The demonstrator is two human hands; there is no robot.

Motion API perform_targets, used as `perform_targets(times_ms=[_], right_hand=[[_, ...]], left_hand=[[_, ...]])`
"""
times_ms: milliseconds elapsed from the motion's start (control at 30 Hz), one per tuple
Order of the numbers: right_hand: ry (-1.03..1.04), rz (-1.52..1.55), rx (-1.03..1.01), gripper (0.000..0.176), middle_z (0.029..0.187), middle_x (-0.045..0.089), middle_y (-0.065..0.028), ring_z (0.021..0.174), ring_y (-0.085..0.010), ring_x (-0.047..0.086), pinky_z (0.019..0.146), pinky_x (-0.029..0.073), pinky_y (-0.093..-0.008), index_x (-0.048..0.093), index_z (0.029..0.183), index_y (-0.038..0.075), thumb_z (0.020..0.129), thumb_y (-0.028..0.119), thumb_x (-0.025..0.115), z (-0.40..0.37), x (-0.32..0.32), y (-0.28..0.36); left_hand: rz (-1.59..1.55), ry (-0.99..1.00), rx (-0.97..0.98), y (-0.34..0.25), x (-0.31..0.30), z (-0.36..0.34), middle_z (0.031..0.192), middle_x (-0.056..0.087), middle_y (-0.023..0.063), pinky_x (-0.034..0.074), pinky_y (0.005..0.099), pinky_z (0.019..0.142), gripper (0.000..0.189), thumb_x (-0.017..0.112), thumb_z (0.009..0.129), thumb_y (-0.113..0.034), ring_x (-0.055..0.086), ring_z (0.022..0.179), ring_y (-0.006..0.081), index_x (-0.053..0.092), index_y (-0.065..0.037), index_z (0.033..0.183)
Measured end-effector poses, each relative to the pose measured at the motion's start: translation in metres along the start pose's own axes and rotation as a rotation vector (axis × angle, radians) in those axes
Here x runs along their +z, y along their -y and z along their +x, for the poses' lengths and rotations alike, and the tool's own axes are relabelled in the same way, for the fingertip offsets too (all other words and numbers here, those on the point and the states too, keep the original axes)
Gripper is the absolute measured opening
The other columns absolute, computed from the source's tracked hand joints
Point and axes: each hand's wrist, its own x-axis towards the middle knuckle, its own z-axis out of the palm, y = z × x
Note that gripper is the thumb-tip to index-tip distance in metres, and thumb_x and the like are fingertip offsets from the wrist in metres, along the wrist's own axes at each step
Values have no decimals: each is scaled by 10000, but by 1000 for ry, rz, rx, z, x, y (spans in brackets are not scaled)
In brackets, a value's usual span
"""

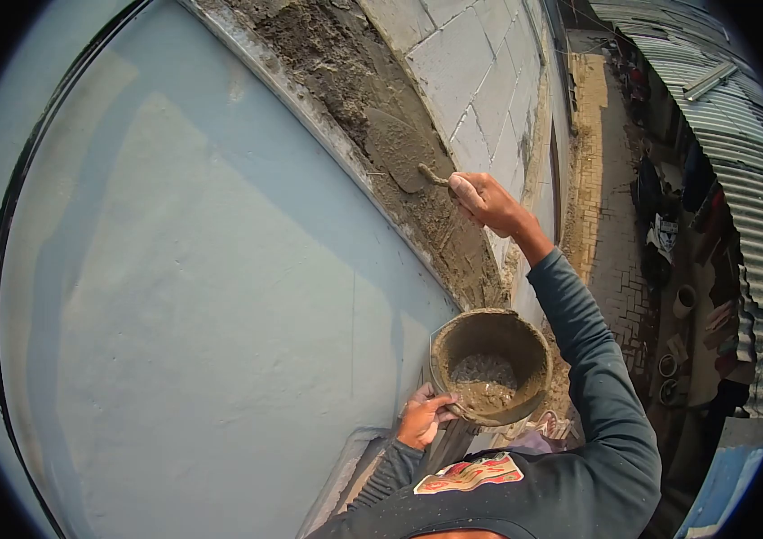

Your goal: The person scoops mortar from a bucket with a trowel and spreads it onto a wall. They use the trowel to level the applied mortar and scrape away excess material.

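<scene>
I see rough, gritty grey mortar [319, 49] by my right hand [485, 199], trowel [398, 151] caked matt, smooth matt painted wall [202, 296] beside my left hand [422, 418], bucket [536, 349] crusted.

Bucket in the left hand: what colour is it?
Dull grey-brown bucket, cement-smeared all over; the head view shows it best.

Light: bright, hazy daylight from about 1 o'clock.
Shadows: soft diagonal shade across the wall [175, 296], 11 to 5 o'clock; bucket [489, 359] dim inside.
Glare: paving [611, 242] washed out at 2 o'clock.
Distortion: strong fisheye, lines bowed, black vignette all round.
Focus: centre sharp, rim soft.
</scene>
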Motion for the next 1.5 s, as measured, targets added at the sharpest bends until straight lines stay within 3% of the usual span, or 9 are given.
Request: perform_targets(times_ms=[233,367,533,667,833,933,1167,1367,1500], right_hand=[[-101,60,261,491,532,416,32,406,-67,415,343,367,-249,461,724,85,1012,478,404,30,-27,27],[-30,338,192,479,553,461,-1,404,-78,430,340,367,-259,492,740,51,1009,439,412,42,-25,67],[180,-133,162,488,494,427,25,362,-50,386,344,342,-238,469,700,60,1007,436,415,74,-45,104],[242,-144,180,569,482,415,22,370,-54,397,350,337,-233,446,646,77,1005,516,392,45,-46,77],[256,-186,242,524,507,379,24,436,-73,370,415,334,-277,444,680,44,1017,441,382,22,-39,60],[207,-287,18,523,542,377,1,513,-109,333,480,318,-322,428,672,35,1026,416,371,12,-32,25],[21,-341,-55,398,581,410,-118,533,-220,355,534,376,-387,489,772,-28,1010,284,422,-25,-43,-21],[-14,-417,-290,390,573,338,-184,501,-306,354,533,355,-438,458,768,-25,1024,268,434,48,-43,90],[-7,-482,-316,432,619,443,-224,548,-365,398,590,399,-450,504,800,-43,1029,310,409,105,-47,84]], left_hand=[[-7,6,6,3,0,-3,959,667,113,603,374,741,200,667,821,10,682,841,208,556,-27,984],[0,14,-29,-9,4,-9,937,661,96,594,351,723,222,679,817,-18,679,812,187,535,-37,986],[-28,10,-53,-5,-6,-8,928,657,95,588,339,708,234,690,823,-41,677,809,179,526,-37,990],[-31,25,-55,-2,-8,-1,923,656,93,592,332,688,240,699,821,-46,679,796,181,528,-31,989],[5,3,-48,-7,-3,1,938,673,111,593,337,686,243,702,809,-14,692,793,193,542,-27,991],[0,13,-30,-11,3,-1,906,664,87,601,348,682,223,692,810,-8,686,789,181,549,-35,979],[28,-45,-21,-6,-1,3,907,665,86,601,384,716,227,693,807,25,681,789,194,552,-37,974],[68,-41,-16,-3,0,2,901,661,84,598,364,711,240,722,810,-53,677,802,174,547,-37,975],[62,-44,-26,0,-2,3,920,663,91,599,339,703,251,722,809,-54,679,805,171,546,-36,986]])
